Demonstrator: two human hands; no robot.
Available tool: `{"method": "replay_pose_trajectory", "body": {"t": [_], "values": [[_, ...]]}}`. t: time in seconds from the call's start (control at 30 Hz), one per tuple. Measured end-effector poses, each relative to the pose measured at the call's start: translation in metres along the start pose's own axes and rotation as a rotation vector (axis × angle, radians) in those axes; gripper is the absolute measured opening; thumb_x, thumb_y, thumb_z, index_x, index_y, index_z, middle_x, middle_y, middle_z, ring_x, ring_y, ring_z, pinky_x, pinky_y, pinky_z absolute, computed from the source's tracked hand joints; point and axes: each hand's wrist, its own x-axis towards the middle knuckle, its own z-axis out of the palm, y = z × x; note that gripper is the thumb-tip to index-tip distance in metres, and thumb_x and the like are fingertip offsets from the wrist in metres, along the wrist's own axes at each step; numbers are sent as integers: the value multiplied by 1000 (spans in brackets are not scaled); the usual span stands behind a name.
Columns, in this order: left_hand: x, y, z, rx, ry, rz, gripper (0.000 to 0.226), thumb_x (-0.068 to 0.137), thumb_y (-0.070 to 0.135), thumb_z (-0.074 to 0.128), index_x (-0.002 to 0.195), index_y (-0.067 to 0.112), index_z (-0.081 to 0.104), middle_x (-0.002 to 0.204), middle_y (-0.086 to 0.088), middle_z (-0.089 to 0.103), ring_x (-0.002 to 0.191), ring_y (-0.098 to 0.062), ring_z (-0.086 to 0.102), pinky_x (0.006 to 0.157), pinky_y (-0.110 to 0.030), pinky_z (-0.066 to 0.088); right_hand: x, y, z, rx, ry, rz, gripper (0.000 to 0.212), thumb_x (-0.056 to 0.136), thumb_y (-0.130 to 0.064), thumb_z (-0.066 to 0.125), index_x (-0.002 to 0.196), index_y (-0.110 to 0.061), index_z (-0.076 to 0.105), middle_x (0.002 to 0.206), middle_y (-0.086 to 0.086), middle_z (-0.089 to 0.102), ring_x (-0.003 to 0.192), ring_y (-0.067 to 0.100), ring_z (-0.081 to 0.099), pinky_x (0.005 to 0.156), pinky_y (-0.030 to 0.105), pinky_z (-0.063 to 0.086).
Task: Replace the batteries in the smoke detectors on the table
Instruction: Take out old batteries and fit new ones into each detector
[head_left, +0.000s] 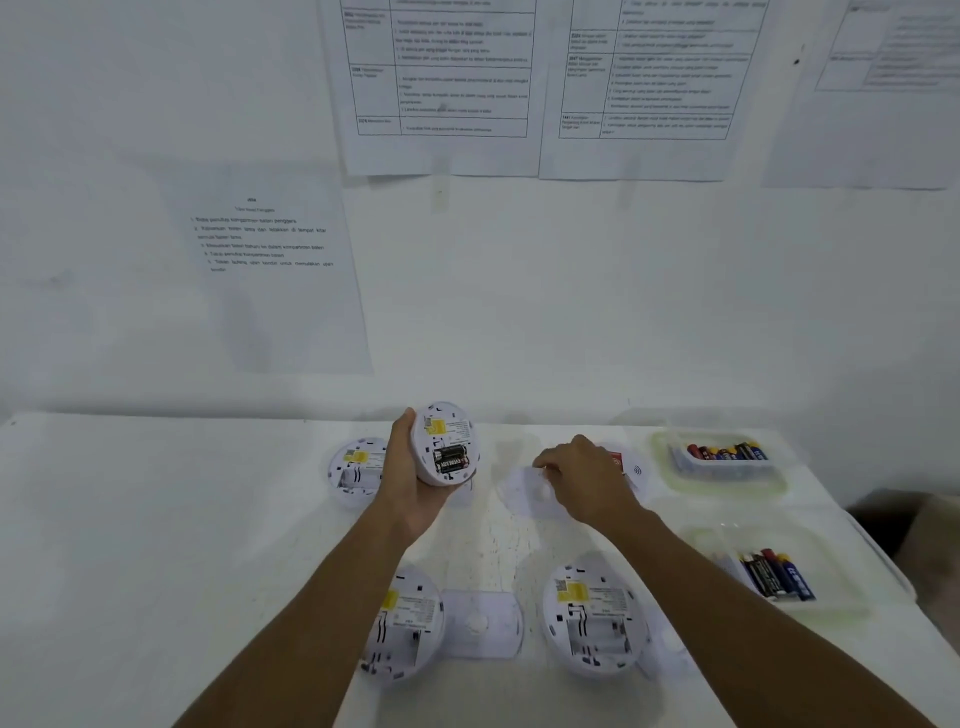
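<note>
Detector (445, 444) sits upright in left hand (415, 483), right hand (582, 480) apart.

On the table (156, 519), four smoke detectors ring the middle: at 10 o'clock (356, 470), 12 o'clock (444, 441), 7 o'clock (402, 626) and 5 o'clock (592, 618). Two battery trays sit at 2 o'clock (722, 465) and 4 o'clock (779, 571).

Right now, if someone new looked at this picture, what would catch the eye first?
First, the left hand holding a white smoke detector up over the table's middle, two dark batteries showing in its open back. Next, the right hand reaching down to a white cover lying flat beside it. Then the colourful batteries in two clear trays at the table's right edge.
</note>
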Motion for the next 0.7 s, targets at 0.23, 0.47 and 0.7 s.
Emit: {"method": "replay_pose_trajectory", "body": {"t": [0.23,0.47,0.7], "values": [[1,0,-6,-22,3,-1,46,98,49,43,119,14,64,113,-14,69,107,-31,61,104,-48,42,-9,-9,8,-5,-129,-142,41,88,-31,65,125,-15,63,123,1,62,115,21,48,92,32,39],[3,-1,-7,-24,3,-5,46,97,49,44,118,14,64,114,-14,70,110,-31,60,106,-49,41,0,-14,15,62,-227,-158,27,84,-4,58,106,-6,73,110,8,70,101,26,62,87,33,47],[3,-1,-2,-17,-12,-18,47,97,49,44,120,13,64,113,-14,70,109,-31,60,107,-48,40,0,-7,10,39,-193,-105,33,90,-8,58,122,-10,67,127,6,64,114,22,58,96,29,43]]}}
